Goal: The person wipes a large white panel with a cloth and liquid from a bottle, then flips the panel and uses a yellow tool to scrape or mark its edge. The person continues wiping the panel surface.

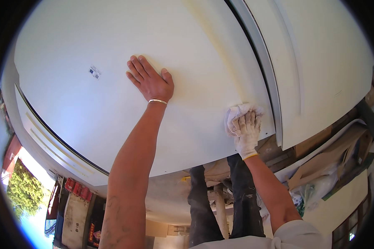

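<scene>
A large pale panel fills most of the view in front of me. My left hand, bare with a light bracelet at the wrist, lies flat on it with fingers spread. Near the panel's lower right corner, my right hand wears a whitish work glove with a yellow cuff edge. Its fingers press a bunched white cloth against the surface. A small printed sticker is on the panel, left of my left hand. A faint yellowish band runs down the panel toward the cloth.
Beyond a dark gap and grey edge strip, another pale panel stands at the right. Cardboard and clear plastic lie at lower right. Red objects sit at lower left. My legs in dark trousers are below the panel.
</scene>
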Tool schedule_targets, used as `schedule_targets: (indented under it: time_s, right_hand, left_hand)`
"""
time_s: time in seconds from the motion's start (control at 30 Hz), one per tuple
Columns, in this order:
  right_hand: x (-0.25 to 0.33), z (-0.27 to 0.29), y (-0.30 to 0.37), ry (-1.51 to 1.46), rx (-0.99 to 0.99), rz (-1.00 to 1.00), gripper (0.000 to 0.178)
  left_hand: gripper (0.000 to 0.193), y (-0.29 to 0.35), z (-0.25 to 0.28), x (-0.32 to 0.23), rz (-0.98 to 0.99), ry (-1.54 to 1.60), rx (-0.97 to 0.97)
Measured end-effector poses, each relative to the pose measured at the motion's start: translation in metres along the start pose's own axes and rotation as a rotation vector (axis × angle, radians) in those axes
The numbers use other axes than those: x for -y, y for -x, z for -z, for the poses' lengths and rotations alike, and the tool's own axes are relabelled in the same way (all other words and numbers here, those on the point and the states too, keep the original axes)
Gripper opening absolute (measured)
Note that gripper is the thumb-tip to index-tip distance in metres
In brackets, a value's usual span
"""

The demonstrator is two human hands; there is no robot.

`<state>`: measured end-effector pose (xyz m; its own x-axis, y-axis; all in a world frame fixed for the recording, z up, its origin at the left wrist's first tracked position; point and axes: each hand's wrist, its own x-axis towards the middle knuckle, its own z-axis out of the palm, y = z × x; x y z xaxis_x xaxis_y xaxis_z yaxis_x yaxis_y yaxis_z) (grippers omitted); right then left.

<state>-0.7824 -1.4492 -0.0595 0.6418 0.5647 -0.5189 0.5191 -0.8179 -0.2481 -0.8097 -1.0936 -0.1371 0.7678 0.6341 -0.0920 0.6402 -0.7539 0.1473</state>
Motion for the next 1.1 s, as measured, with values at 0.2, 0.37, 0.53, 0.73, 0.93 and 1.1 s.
schedule_targets:
  time_s: [0.2,0.37,0.53,0.73,0.93,1.1]
  right_hand:
    - [0.062,0.006,-0.137,-0.174,-0.4,0.15,0.075]
    - [0.122,0.059,-0.256,-0.089,-0.468,0.082,0.071]
    - [0.025,0.007,-0.045,-0.106,-0.243,0.05,0.081]
    - [-0.008,-0.046,0.048,-0.106,-0.223,-0.115,0.076]
    - [0.062,-0.007,-0.139,-0.19,-0.769,0.145,0.064]
    - [0.037,-0.013,-0.094,-0.245,-0.684,0.154,0.068]
  left_hand:
    - [0.086,0.005,0.001,-0.006,-0.009,-0.032,-0.033]
    - [0.087,0.004,-0.009,0.002,-0.048,-0.075,-0.086]
    - [0.084,0.003,-0.004,-0.003,-0.008,-0.047,-0.059]
    - [0.078,0.002,-0.009,-0.003,-0.029,-0.052,-0.123]
    - [0.077,-0.002,-0.014,0.0,-0.081,-0.033,-0.186]
    - [0.075,-0.003,-0.015,0.005,-0.094,-0.017,-0.213]
